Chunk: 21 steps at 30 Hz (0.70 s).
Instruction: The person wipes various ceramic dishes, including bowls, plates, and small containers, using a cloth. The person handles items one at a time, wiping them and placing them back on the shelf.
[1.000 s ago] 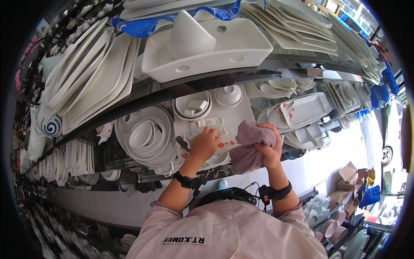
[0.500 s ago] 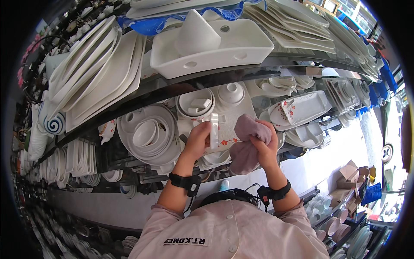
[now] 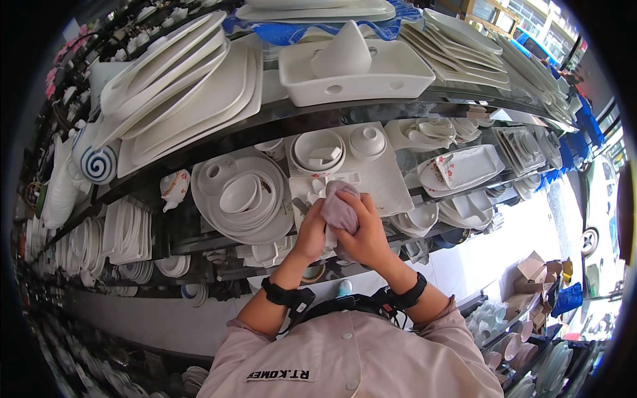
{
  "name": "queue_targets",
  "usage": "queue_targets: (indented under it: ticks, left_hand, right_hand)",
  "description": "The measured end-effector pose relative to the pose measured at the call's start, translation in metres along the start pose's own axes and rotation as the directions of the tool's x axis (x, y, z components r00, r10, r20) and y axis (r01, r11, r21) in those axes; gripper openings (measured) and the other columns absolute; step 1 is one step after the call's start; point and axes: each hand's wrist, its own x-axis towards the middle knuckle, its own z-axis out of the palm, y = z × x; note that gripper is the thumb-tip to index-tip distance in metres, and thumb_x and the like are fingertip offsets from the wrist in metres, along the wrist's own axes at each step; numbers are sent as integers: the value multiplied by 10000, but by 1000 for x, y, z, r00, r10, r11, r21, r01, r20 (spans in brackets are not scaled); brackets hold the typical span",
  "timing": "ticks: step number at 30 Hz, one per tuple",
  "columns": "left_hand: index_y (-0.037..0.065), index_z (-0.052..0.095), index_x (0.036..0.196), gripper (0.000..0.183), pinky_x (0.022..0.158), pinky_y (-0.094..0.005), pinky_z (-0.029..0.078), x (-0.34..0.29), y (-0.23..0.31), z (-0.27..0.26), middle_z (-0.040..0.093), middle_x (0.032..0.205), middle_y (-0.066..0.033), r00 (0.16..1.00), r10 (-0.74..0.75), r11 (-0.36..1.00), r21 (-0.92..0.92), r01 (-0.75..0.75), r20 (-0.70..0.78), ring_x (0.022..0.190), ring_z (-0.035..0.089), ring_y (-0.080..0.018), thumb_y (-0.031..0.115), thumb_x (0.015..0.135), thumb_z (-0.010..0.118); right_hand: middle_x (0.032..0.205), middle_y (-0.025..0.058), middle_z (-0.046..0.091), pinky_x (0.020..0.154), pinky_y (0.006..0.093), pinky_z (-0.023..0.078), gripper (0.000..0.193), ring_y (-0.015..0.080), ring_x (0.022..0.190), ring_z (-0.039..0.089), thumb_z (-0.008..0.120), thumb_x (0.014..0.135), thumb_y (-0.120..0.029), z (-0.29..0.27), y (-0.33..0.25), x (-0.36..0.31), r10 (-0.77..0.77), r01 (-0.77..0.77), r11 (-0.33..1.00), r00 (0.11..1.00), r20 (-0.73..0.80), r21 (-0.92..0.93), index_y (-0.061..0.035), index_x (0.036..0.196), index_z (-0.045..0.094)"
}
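In front of my chest, my two hands meet over the middle shelf. My left hand (image 3: 310,233) is closed round a small white ceramic piece (image 3: 329,239), mostly hidden by fingers and cloth, so its kind does not show. A mauve cloth (image 3: 340,211) is bunched in my right hand (image 3: 363,232) and pressed against that piece. Just beyond the hands lies a square white plate (image 3: 391,186), with nested white bowls (image 3: 320,140) and a small round bowl (image 3: 367,142) on it. Left of my hands stands a stack of round plates and bowls (image 3: 240,199).
A dark upper shelf edge (image 3: 265,129) runs above my hands, carrying a long white planter-like dish (image 3: 358,88) and leaning white platters (image 3: 199,106). A white oblong dish with red flowers (image 3: 461,169) lies to the right. Cardboard boxes (image 3: 527,285) stand at lower right.
My right hand has brought the cloth leftward onto the white piece in my left hand. Both hands, apart before, are now together. The view has shifted slightly.
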Motion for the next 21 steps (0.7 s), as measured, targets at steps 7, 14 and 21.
queue_targets:
  ticks: [7,14,21]
  left_hand:
    - [11,494,1420,441,1059,-362,482,-50,24,-12,605,1342,-117,990,121,992,-13,-123,-67,1219,612,-209,229,1049,396]
    - [25,576,1292,374,965,-342,526,-96,27,-38,656,1203,-101,988,76,975,-197,-102,-135,1093,658,-192,264,1074,388]
    - [13,608,1210,405,909,-342,534,-144,36,-70,681,1100,-104,996,29,971,-235,-49,-86,1018,668,-192,349,1077,426]
  right_hand:
    - [1218,216,546,920,439,511,689,442,1070,595,714,721,-40,23,-48,-21,-8,13,999,991,134,-42,-74,1389,551]
    - [1301,221,539,948,445,516,673,441,1137,600,701,714,-39,57,-81,-63,-27,40,997,979,204,-61,-96,1375,584]
    - [1282,208,550,942,434,518,544,419,1076,620,713,699,-34,74,-105,-94,-175,160,984,953,246,82,-110,1236,686]
